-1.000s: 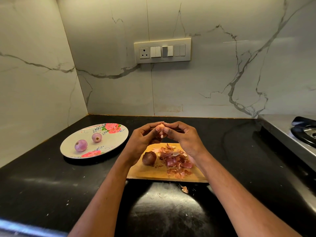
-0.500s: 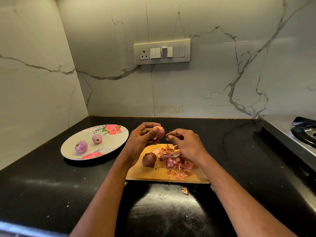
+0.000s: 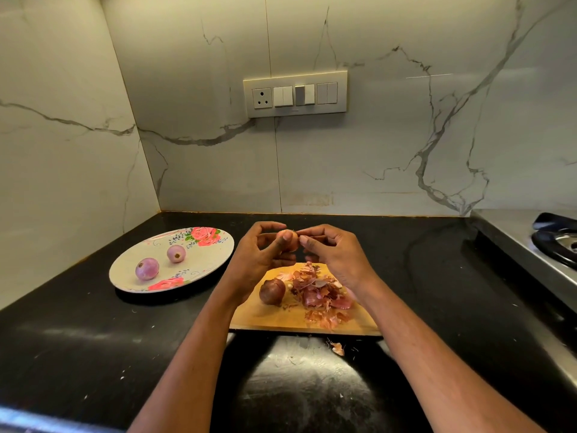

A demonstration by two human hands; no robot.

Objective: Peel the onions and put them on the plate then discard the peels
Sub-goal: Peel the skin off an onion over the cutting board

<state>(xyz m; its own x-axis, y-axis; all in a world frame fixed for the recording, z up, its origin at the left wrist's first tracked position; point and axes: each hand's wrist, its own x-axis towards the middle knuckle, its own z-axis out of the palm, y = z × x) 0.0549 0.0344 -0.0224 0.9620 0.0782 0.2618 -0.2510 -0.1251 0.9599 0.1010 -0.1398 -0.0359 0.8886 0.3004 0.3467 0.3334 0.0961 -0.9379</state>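
Above the cutting board (image 3: 271,320), the left hand (image 3: 259,254) grips a small onion (image 3: 288,240) while the right hand (image 3: 334,254) pinches at its skin; two peeled onions (image 3: 147,268) lie on the plate (image 3: 215,260), far left.

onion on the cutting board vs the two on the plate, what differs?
The onion on the board wears dark brown skin; the plate onions are peeled, pale purple. It lies on the wooden cutting board beside the peels; they lie on the floral plate. All are small, round, untouched.
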